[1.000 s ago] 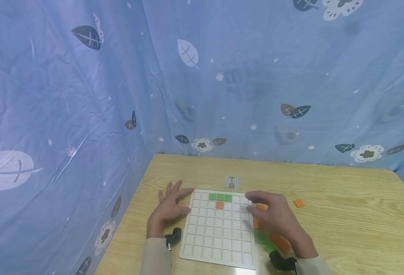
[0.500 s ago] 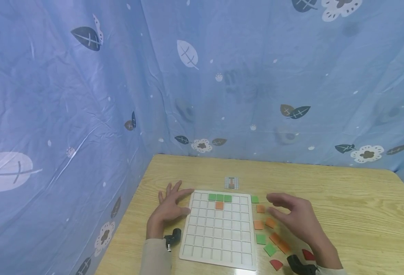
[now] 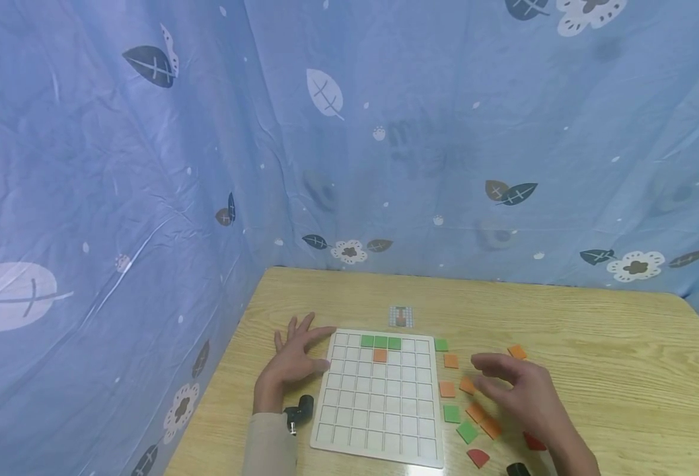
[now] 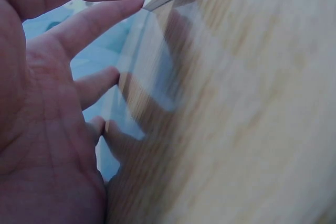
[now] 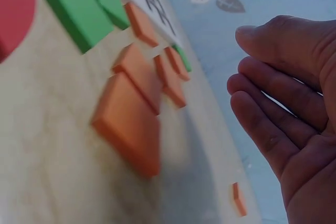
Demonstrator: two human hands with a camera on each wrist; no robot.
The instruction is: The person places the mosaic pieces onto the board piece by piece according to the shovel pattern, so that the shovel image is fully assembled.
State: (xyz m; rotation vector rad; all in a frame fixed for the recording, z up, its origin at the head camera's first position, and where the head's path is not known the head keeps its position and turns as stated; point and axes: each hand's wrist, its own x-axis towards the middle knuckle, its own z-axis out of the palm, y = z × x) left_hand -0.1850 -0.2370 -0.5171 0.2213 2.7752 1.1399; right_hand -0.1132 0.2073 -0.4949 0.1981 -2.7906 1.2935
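Note:
A white grid board [image 3: 361, 402] lies on the table, with green square tiles [image 3: 381, 342] in its top row and an orange tile [image 3: 380, 356] just below them. My left hand [image 3: 293, 359] rests at the board's left edge, fingers spread, thumb and index fingertip touching the rim. To the right of the board, my right hand [image 3: 518, 391] hovers above the table, fingers loosely bent and holding nothing; the right wrist view shows the palm bare. Loose orange tiles [image 5: 131, 124] and green tiles [image 5: 79, 17] lie between that hand and the board.
A small pattern card [image 3: 400, 317] lies behind the board. One orange tile [image 3: 517, 352] sits apart at the far right. Red quarter-round pieces [image 3: 478, 457] lie near the front. A blue patterned curtain [image 3: 444, 145] hangs along the table's back and left sides.
My right hand has moved rightward off the board's upper right edge, then slightly toward the front, uncovering the loose tiles. The left hand stays in place.

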